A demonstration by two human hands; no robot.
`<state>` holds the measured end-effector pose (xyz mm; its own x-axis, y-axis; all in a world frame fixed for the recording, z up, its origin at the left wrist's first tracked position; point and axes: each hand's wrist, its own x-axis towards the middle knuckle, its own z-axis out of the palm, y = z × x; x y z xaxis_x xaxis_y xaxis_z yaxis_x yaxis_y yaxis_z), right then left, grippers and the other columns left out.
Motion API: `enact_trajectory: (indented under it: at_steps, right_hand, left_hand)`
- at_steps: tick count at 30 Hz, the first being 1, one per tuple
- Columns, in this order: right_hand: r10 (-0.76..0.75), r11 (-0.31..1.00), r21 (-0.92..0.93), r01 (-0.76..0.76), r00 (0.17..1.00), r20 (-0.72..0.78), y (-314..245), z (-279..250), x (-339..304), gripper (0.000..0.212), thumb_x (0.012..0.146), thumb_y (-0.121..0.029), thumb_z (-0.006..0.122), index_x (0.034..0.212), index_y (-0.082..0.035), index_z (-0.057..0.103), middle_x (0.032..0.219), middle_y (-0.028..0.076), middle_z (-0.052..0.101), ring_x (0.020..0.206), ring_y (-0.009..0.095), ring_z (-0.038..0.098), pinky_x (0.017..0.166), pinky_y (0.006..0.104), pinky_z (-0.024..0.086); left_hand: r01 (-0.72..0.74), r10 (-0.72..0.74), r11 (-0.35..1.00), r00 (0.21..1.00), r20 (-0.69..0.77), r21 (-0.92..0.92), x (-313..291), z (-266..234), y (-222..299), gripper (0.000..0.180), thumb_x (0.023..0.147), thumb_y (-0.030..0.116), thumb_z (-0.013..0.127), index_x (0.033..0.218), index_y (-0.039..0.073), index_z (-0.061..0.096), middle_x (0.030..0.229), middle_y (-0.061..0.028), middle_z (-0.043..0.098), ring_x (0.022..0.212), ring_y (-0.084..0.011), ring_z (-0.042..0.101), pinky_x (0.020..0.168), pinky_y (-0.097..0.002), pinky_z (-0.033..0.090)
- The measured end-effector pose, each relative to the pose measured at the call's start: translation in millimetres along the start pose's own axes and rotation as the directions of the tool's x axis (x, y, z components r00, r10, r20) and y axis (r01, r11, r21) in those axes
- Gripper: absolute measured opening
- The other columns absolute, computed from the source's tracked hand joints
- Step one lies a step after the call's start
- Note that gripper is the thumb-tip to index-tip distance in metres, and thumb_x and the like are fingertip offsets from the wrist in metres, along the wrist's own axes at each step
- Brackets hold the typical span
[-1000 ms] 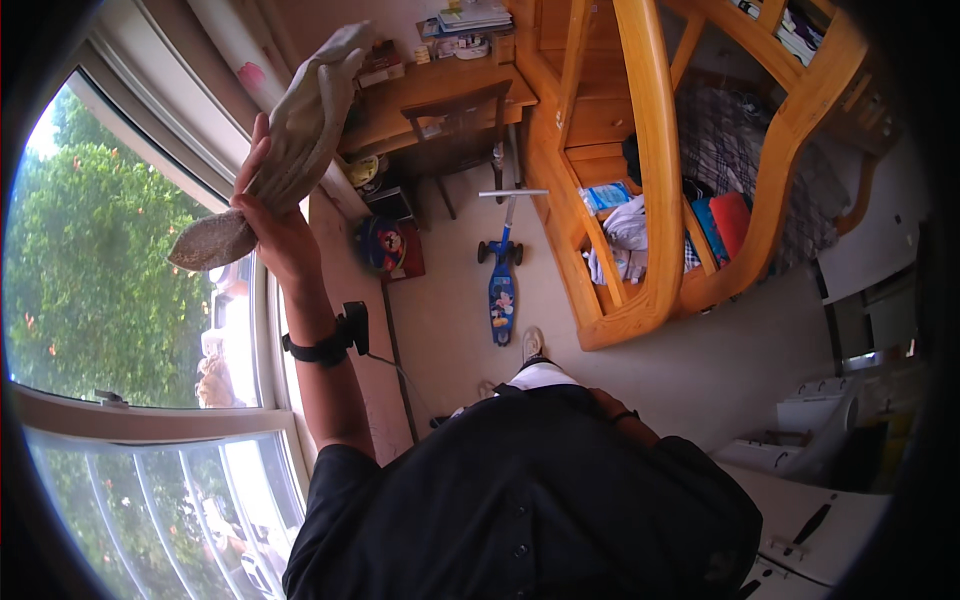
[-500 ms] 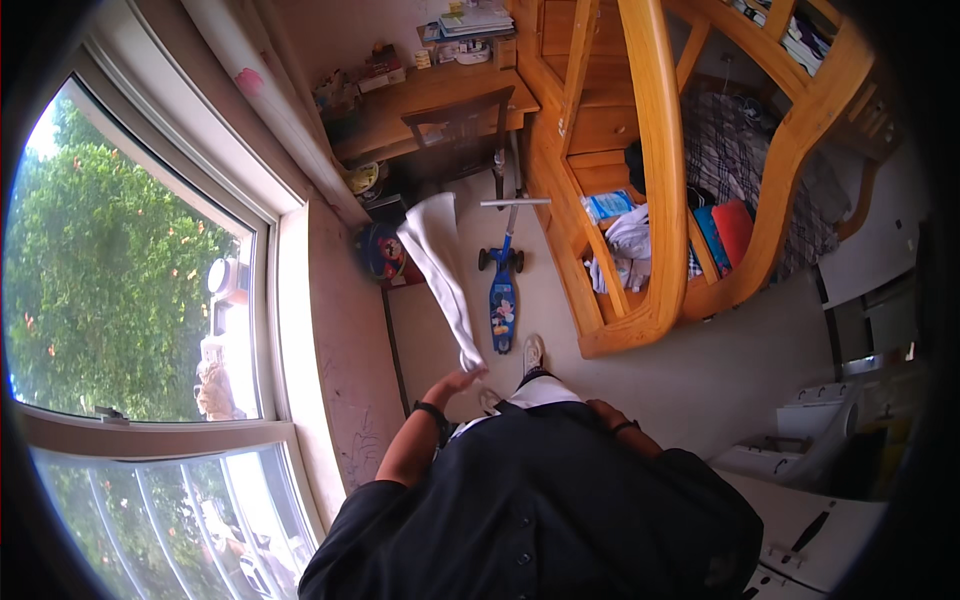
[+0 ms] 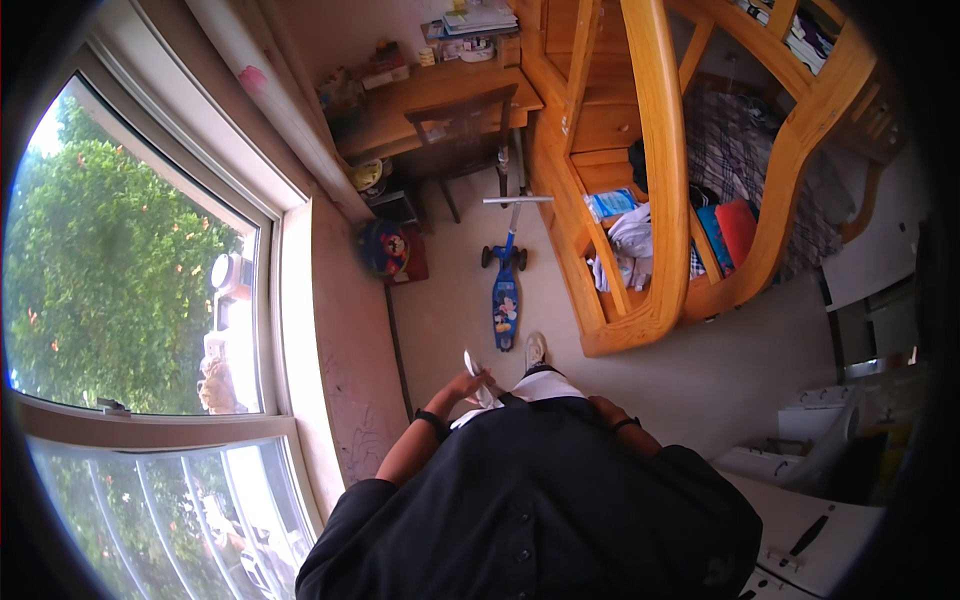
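Note:
My left hand (image 3: 464, 385), below the scooter and a little to its left, is closed on a white cloth (image 3: 484, 390). Only a small part of the cloth shows; it points up past the fingers and hangs close to my body. At my right side, my right hand (image 3: 606, 409) rests against my waist beside the white clothing (image 3: 553, 387). Its fingers are mostly hidden by my body. Ahead on the floor stands a blue three-wheeled scooter (image 3: 506, 308) with a cartoon figure on its deck.
A wooden bunk bed (image 3: 655, 300) with bundled clothes (image 3: 633, 238) fills the right. At the back are a wooden desk (image 3: 440, 98) and a dark chair (image 3: 460, 125). A colourful round bag (image 3: 384, 249) lies by the left wall, near a large window (image 3: 130, 250).
Half a second ago the white cloth was flung out long and forward from my left hand. It is now drawn in near my body and mostly out of sight.

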<state>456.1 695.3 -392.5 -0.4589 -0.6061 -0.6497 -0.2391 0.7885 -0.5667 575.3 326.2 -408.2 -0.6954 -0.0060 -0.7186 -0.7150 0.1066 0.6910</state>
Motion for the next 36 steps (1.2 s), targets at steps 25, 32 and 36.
enact_trajectory:
  at_steps: [25,32,36]
  right_hand:
    - [-0.013,0.994,0.108,0.027,0.991,-0.133,7.3,4.2,3.4,0.032,0.082,-0.028,0.047,0.097,-0.006,0.064,0.098,0.018,0.064,0.09,0.03,0.061,0.078,0.0393,0.045]
    - [0.085,0.982,0.167,-0.082,0.996,-0.01,24.8,14.2,21.6,0.035,0.084,-0.029,0.043,0.1,-0.005,0.064,0.101,0.018,0.063,0.095,0.029,0.059,0.084,0.0374,0.043]
    - [0.213,0.898,0.415,-0.147,0.97,-0.117,17.1,20.5,7.3,0.035,0.085,-0.029,0.042,0.098,-0.005,0.064,0.098,0.017,0.064,0.093,0.029,0.059,0.082,0.0366,0.044]
  left_hand:
    - [-0.732,0.604,0.668,0.431,-0.671,0.132,-86.5,-135.5,227.0,0.033,0.095,0.025,0.045,0.111,0.0,0.056,0.106,-0.0094,0.06,0.102,-0.0173,0.053,0.091,-0.0289,0.038]
    - [-0.047,0.054,0.997,0.992,-0.117,0.06,2.0,-37.5,22.0,0.05,0.087,0.053,0.047,0.103,0.009,0.065,0.114,-0.0135,0.058,0.103,-0.0278,0.055,0.069,-0.0378,0.054]
    - [0.076,-0.069,0.994,0.994,0.086,-0.083,-13.4,-15.2,17.1,0.051,0.089,0.052,0.042,0.104,0.01,0.066,0.123,-0.0142,0.051,0.108,-0.0338,0.051,0.065,-0.0388,0.058]
